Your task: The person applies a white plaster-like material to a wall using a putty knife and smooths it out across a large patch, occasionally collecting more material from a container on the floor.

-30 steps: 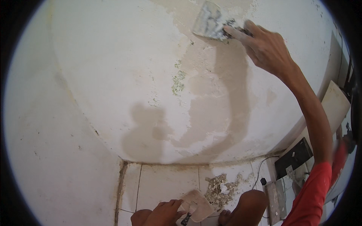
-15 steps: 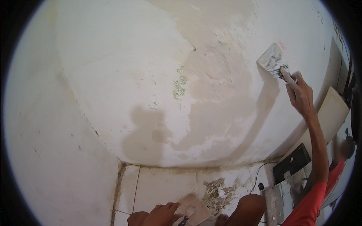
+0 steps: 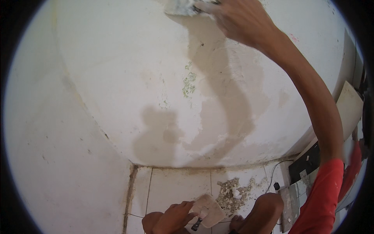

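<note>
My right hand (image 3: pixel 241 21) is raised to the top of the view, its fingers closed on a wide putty knife. The putty-smeared blade (image 3: pixel 180 7) lies against the white wall (image 3: pixel 117 70), partly cut off by the upper edge. Below it runs an uneven beige patch (image 3: pixel 212 113) of filler, crossed by my arm's shadow. Low down, my left hand (image 3: pixel 173 217) grips the edge of a shallow, pale square tray (image 3: pixel 214 214). A small putty knife with a black handle (image 3: pixel 197 224) rests in the tray.
Crumbled plaster debris (image 3: pixel 233 195) lies on the tiled floor (image 3: pixel 179 181) beside my knee (image 3: pixel 269 208). Green flecks (image 3: pixel 189 85) show on the wall. A black panel (image 3: pixel 302 167), a cable (image 3: pixel 272 171) and a leaning pale board (image 3: pixel 348 103) stand at the right.
My right hand has swept the wide putty knife up and left across the wall, from the right side to the top. My left hand still holds the tray, slightly shifted right in view.
</note>
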Motion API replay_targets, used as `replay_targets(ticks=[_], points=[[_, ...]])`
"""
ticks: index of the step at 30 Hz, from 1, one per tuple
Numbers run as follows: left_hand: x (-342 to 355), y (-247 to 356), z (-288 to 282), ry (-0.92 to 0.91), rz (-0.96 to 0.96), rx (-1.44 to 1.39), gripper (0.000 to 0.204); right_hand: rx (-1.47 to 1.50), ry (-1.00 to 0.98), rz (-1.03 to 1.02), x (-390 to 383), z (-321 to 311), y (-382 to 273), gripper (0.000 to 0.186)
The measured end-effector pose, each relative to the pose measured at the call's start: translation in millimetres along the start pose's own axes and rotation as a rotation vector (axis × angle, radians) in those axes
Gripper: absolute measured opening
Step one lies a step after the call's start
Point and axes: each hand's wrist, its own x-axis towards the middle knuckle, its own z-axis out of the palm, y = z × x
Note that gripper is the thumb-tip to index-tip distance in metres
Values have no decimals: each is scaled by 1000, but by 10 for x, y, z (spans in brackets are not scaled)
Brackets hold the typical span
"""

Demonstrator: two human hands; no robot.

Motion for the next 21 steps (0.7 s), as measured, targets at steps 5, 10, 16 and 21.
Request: replay_targets(ticks=[5, 10, 16, 21], points=[[-87, -47, 10, 56, 18, -15, 49, 6, 24, -51, -827, 104, 218, 55], [-81, 41, -14, 2, -110, -41, 48, -2, -125, -60, -1601, 18, 638, 58], [15, -39, 73, 28, -56, -56, 47, 106, 13, -30, -1672, 90, 877, 59], [88, 9, 43, 10, -46, -41, 47, -16, 193, -249, -1079, 277, 1043, 66]])
